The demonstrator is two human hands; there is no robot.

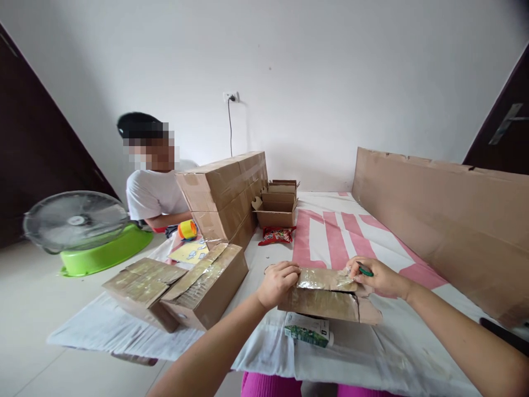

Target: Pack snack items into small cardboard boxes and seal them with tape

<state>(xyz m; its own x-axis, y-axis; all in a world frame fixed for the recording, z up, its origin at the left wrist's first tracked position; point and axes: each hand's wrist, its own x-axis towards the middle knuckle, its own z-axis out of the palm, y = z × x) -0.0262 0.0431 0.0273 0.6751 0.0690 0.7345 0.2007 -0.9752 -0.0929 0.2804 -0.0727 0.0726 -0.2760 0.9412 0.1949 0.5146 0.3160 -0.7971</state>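
Note:
A small taped cardboard box (326,300) lies on the white and pink sheet (330,237) right in front of me. My left hand (278,282) grips its left top edge. My right hand (378,277) rests on the box's right top corner, fingers closed on a small green-handled tool (365,271) at the shiny tape. A green and white carton (309,330) lies just in front of the box, partly tucked under it.
Two taped boxes (177,289) lie to the left, a tall stack of boxes (225,193) and open small boxes (278,204) farther back. A red snack packet (276,236), tape roll (187,229), fan (74,220), green basin (107,252), leaning cardboard sheet (446,215). A person sits at back left.

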